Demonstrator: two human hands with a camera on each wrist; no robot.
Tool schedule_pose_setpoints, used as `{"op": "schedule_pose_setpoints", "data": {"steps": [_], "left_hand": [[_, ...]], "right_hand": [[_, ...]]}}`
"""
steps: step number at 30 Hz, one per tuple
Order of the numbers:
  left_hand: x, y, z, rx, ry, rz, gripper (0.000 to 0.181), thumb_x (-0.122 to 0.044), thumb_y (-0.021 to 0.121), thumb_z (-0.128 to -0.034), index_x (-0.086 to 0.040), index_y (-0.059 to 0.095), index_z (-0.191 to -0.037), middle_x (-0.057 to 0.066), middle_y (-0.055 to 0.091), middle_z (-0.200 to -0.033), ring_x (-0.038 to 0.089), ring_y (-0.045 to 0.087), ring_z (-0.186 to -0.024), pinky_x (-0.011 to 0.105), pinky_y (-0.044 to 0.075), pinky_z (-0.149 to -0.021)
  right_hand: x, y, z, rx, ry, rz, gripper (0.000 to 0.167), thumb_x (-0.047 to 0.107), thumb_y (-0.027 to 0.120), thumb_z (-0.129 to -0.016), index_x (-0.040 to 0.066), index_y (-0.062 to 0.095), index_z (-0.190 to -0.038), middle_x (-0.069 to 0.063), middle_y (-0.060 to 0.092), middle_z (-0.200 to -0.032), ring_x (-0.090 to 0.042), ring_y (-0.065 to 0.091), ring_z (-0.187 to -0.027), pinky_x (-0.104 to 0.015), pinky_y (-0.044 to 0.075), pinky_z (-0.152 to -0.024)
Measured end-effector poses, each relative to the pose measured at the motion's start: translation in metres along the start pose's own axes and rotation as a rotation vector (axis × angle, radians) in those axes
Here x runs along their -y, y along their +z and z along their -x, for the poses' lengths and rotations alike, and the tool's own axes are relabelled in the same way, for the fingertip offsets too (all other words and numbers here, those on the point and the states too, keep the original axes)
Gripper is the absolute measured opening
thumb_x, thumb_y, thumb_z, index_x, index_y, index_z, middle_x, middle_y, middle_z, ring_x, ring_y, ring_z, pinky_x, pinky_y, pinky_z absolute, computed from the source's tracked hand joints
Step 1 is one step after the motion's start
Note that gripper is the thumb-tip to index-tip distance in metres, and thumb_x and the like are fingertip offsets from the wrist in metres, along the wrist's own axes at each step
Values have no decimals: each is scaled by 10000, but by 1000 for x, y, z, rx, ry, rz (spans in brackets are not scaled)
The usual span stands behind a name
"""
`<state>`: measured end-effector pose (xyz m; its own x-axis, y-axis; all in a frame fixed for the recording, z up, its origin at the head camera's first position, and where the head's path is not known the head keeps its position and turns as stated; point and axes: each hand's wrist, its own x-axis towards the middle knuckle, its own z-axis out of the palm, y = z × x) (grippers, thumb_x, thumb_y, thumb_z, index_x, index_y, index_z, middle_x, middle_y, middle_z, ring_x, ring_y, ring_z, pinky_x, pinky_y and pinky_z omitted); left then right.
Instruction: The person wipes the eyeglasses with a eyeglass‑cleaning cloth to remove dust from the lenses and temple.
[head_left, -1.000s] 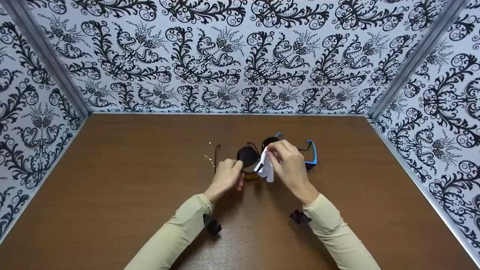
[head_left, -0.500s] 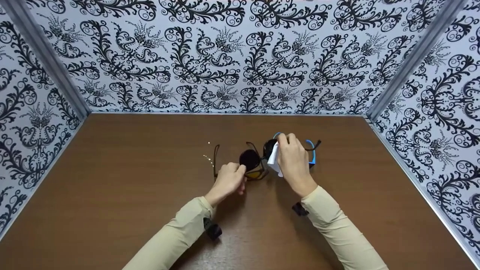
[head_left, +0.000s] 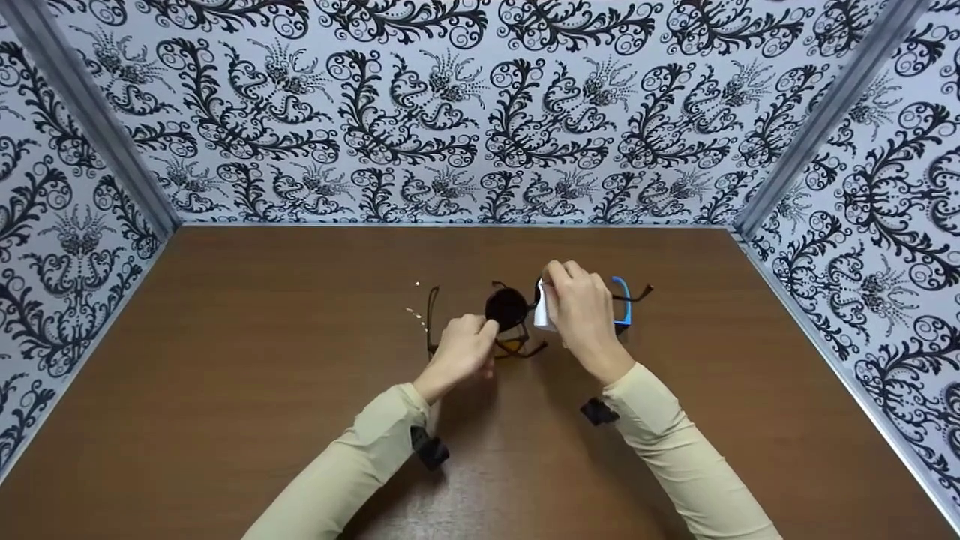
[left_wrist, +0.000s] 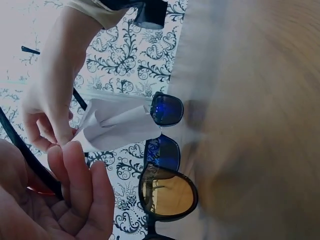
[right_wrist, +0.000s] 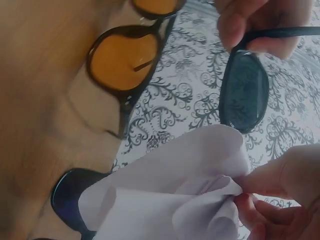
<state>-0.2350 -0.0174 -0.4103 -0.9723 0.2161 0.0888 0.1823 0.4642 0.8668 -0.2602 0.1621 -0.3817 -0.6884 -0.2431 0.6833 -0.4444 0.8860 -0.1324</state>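
My left hand (head_left: 461,349) grips a pair of dark-lensed sunglasses (head_left: 506,307) by one end of the frame, raised above the table. In the right wrist view, its fingers hold the frame beside a tinted lens (right_wrist: 245,92). My right hand (head_left: 581,315) pinches a white cloth (head_left: 542,311) at the sunglasses' other lens, which the cloth and hand mostly hide. Folds of the cloth (right_wrist: 170,190) hang from the right fingertips in the right wrist view. Whether it presses on the lens cannot be told.
Beneath the raised pair, glasses with yellow lenses (left_wrist: 167,195) lie on the brown table (head_left: 300,337). Blue-framed sunglasses (head_left: 627,304) with dark lenses lie to their right. Small pale bits (head_left: 415,313) are scattered at the left. Patterned walls enclose the back and sides.
My right hand has moved up and slightly right with the cloth, onto the sunglasses' far lens. My left hand has shifted slightly right, turning the sunglasses so their temples show more.
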Motion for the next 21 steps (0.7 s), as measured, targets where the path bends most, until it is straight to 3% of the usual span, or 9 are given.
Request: {"op": "schedule_pose_setpoints", "data": {"steps": [3, 6, 13, 18, 21], "left_hand": [[-2, -3, -3, 3, 10, -8, 316, -160, 395, -931, -7, 591, -736, -15, 543, -470, 130, 570, -392, 289, 511, -567], [-3, -5, -6, 2, 17, -39, 322, -165, 396, -932, -17, 594, -727, -20, 537, -459, 123, 573, -406, 290, 504, -610], [-3, -3, -2, 23, 2, -94, 305, -155, 408, -920, -84, 536, -653, -12, 529, -476, 137, 560, -421, 304, 466, -549], [-2, 1, 0, 24, 4, -85, 305, -158, 408, -925, -95, 530, -653, -13, 529, -467, 130, 556, -408, 311, 480, -567], [1, 2, 1, 13, 20, -86, 302, -159, 404, -922, -83, 544, -665, -12, 532, -460, 129, 563, -398, 321, 495, -596]], "right_hand": [[-1, -3, 0, 15, -7, 2, 112, 6, 711, -822, 38, 605, -841, -120, 628, -801, -345, 600, -693, -434, 437, -600], [-2, -5, 0, 35, -19, 84, 94, 29, 697, -833, 29, 603, -838, -135, 624, -775, -346, 594, -682, -427, 422, -585], [-8, -3, 2, 31, 32, 235, 141, -49, 631, -818, -10, 643, -953, -191, 633, -838, -362, 580, -768, -442, 437, -654], [-10, -1, 1, -58, -26, 143, 102, -20, 665, -819, -13, 626, -913, -177, 627, -823, -359, 577, -754, -449, 438, -657], [-10, -1, 1, -33, -46, 33, 110, -4, 706, -807, 7, 613, -866, -145, 631, -809, -342, 578, -747, -447, 432, -659]]}}
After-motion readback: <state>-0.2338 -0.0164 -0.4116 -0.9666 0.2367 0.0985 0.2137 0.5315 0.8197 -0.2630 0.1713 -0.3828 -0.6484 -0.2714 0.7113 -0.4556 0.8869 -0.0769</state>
